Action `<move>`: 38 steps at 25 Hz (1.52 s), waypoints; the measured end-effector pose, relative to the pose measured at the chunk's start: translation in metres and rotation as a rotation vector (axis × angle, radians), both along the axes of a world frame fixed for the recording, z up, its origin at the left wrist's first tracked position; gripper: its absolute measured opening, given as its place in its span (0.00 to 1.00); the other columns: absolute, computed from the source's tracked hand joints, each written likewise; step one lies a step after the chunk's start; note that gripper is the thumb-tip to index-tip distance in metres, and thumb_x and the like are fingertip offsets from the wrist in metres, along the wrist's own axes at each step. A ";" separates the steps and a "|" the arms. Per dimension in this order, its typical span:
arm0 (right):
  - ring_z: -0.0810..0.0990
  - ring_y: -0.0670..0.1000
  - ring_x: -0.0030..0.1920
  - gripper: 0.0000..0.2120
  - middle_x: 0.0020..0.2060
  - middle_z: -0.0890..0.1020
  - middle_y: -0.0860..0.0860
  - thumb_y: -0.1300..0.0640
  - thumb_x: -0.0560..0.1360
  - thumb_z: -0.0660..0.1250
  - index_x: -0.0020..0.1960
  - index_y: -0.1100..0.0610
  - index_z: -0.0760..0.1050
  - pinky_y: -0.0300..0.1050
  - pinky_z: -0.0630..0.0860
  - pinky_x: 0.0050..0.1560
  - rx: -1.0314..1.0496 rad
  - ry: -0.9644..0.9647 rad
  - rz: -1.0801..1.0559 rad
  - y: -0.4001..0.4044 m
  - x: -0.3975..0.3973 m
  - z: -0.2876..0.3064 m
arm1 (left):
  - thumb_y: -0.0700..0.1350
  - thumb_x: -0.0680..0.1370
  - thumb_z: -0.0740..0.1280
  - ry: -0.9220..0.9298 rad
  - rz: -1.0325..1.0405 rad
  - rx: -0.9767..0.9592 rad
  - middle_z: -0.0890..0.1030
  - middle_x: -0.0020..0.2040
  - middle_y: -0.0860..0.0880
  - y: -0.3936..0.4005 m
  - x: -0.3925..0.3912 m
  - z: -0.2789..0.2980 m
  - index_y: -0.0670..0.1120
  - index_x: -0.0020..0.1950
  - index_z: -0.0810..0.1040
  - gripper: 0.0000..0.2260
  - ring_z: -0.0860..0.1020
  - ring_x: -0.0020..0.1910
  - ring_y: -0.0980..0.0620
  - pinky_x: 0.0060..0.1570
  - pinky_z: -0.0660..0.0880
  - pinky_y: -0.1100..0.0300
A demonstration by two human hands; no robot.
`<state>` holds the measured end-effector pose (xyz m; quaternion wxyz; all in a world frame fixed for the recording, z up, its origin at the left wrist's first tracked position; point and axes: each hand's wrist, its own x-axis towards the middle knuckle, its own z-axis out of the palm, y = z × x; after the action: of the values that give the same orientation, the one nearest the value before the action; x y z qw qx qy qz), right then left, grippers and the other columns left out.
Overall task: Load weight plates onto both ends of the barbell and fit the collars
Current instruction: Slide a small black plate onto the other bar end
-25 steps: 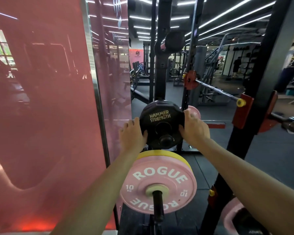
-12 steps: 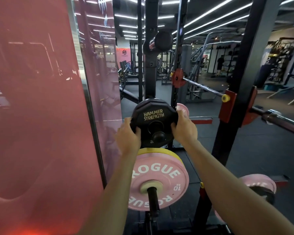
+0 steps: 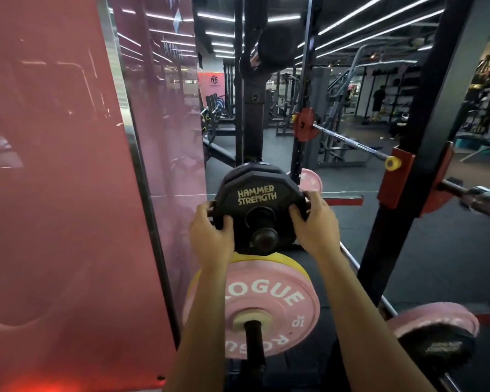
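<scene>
Black plate [image 3: 259,196] (Hammer Strength) between left hand [image 3: 211,236] and right hand [image 3: 314,222].

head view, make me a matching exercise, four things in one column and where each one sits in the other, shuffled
Things:
1. black Hammer Strength plate
2. pink Rogue plate
3. yellow plate
4. barbell

Places:
A. right behind the pink plate, on the same peg
B. on the rack's red hook at right
C. gripped by left hand and right hand
D. front of the lower storage peg

Pairs: 1-C, 2-D, 3-A, 4-B
</scene>
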<state>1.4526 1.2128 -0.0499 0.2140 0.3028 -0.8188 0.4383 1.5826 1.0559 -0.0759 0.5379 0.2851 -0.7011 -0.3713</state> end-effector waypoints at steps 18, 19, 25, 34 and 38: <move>0.79 0.53 0.42 0.12 0.43 0.81 0.49 0.52 0.73 0.67 0.56 0.51 0.76 0.44 0.72 0.38 -0.020 0.031 -0.049 0.026 0.039 0.015 | 0.50 0.71 0.75 -0.100 0.153 -0.144 0.83 0.45 0.53 0.018 0.032 -0.001 0.51 0.53 0.81 0.12 0.75 0.50 0.47 0.52 0.62 0.56; 0.79 0.52 0.41 0.11 0.43 0.82 0.49 0.52 0.72 0.67 0.55 0.50 0.76 0.44 0.71 0.37 -0.029 0.031 -0.063 0.032 0.048 0.015 | 0.49 0.70 0.76 -0.090 0.149 -0.148 0.83 0.44 0.54 0.024 0.040 0.000 0.51 0.52 0.81 0.13 0.75 0.50 0.47 0.52 0.62 0.56; 0.80 0.48 0.39 0.13 0.39 0.82 0.44 0.50 0.70 0.69 0.55 0.46 0.78 0.40 0.73 0.36 -0.016 0.018 -0.071 0.083 0.104 0.011 | 0.49 0.64 0.78 -0.102 0.114 -0.189 0.81 0.38 0.54 0.059 0.100 -0.007 0.51 0.48 0.83 0.14 0.74 0.46 0.47 0.51 0.72 0.42; 0.81 0.49 0.41 0.14 0.41 0.84 0.45 0.50 0.69 0.70 0.55 0.47 0.78 0.43 0.74 0.41 -0.077 0.022 -0.104 0.175 0.140 0.012 | 0.51 0.63 0.75 -0.100 0.040 -0.264 0.83 0.39 0.55 0.135 0.130 0.015 0.52 0.47 0.83 0.14 0.75 0.48 0.46 0.52 0.66 0.47; 0.82 0.48 0.42 0.15 0.40 0.84 0.44 0.47 0.68 0.69 0.54 0.44 0.78 0.46 0.78 0.42 -0.109 0.024 -0.137 0.255 0.140 0.024 | 0.58 0.64 0.68 -0.049 -0.004 -0.292 0.80 0.39 0.58 0.205 0.118 0.030 0.55 0.48 0.83 0.16 0.73 0.49 0.49 0.52 0.64 0.52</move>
<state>1.5928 1.4677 -0.0262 0.2694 0.2390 -0.8099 0.4630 1.7008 1.2605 -0.0462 0.5555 0.2113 -0.7612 -0.2596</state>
